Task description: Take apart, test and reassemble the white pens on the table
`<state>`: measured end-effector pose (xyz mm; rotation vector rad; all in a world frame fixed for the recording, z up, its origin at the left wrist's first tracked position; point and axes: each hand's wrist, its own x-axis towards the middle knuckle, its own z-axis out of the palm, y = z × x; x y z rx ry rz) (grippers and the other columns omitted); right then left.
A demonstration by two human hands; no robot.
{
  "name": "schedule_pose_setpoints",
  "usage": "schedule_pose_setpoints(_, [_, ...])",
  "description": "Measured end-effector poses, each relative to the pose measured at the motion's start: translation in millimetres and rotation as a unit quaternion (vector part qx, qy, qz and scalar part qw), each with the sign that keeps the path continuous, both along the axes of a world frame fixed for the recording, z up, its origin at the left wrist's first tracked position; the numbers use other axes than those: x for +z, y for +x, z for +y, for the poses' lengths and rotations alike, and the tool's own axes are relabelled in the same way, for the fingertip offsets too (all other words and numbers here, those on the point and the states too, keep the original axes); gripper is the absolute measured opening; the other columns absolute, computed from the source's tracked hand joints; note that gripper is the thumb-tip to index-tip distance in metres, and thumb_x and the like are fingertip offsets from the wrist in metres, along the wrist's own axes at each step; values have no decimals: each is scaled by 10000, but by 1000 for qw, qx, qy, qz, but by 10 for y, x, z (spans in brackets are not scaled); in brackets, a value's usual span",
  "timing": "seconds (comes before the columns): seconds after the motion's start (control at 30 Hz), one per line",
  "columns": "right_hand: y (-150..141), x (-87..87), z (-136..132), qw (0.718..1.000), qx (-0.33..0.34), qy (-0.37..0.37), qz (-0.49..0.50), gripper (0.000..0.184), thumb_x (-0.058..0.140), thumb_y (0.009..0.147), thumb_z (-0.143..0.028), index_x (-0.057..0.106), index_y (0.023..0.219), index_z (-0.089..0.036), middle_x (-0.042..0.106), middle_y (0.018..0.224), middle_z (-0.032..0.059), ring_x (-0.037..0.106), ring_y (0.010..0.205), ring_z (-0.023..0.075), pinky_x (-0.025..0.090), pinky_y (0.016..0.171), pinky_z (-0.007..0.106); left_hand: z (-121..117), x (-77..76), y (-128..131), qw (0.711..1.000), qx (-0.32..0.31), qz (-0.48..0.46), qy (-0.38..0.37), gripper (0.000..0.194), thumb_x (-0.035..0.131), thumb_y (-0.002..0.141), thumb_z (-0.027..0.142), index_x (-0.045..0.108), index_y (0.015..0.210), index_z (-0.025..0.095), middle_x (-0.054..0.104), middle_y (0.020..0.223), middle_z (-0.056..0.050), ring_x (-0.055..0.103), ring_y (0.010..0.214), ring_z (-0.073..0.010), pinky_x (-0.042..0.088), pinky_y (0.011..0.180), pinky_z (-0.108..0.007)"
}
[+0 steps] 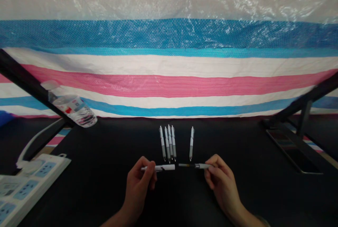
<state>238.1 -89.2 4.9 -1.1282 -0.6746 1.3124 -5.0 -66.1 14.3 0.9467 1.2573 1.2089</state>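
Observation:
My left hand (144,177) pinches a white pen barrel (166,168) with a clip, held level with its end toward the right. Opposite it, my right hand (219,175) grips the grey front section of a pen (202,166), and a thin clear refill (187,165) sticks out of it to the left. A small gap separates the refill's end from the barrel. Just beyond my hands, several white and grey click pens (170,143) lie side by side on the black table (126,142). One more such pen (191,143) rests apart on their right.
A white power strip (39,177) with a plugged-in cord lies at the left. Behind it a clear plastic bottle and cup (76,111) lean near a black bar. On the right, a dark phone (293,153) lies by another black bar (303,100). Striped sheeting (169,86) hangs behind.

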Motion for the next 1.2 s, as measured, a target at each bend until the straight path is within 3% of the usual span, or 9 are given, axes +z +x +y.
schedule_pose_setpoints(0.27, [-43,-16,-23,999,27,-4,19,252,751,764,-374,574,787,-196,535,519,-60,413,369,70,249,391,182,5,-53,-12,1000,-4,-11,-8,425,704,844,521,541,645,183,526,531,53,425,440,-74,340,412,-169])
schedule_pose_setpoints(0.67, [-63,-30,-26,998,52,-8,38,286,780,786,-393,578,805,-191,580,537,-47,481,403,83,338,399,176,9,-13,4,1000,-8,-19,-23,460,724,807,566,539,629,184,521,516,54,423,435,-76,341,404,-173])
schedule_pose_setpoints(0.93, [-90,-42,-24,996,82,24,33,284,791,804,-397,606,848,-186,624,577,-25,563,440,107,389,425,186,1,-50,12,999,-16,-13,-28,504,732,770,624,537,627,182,515,490,59,410,413,-70,321,402,-172])
schedule_pose_setpoints(1.2, [-66,4,-15,997,40,-2,60,265,787,777,-374,603,821,-188,605,547,-33,524,436,98,370,435,188,8,-26,3,999,1,-30,-26,498,745,763,614,537,630,181,519,509,59,416,419,-68,330,402,-169])
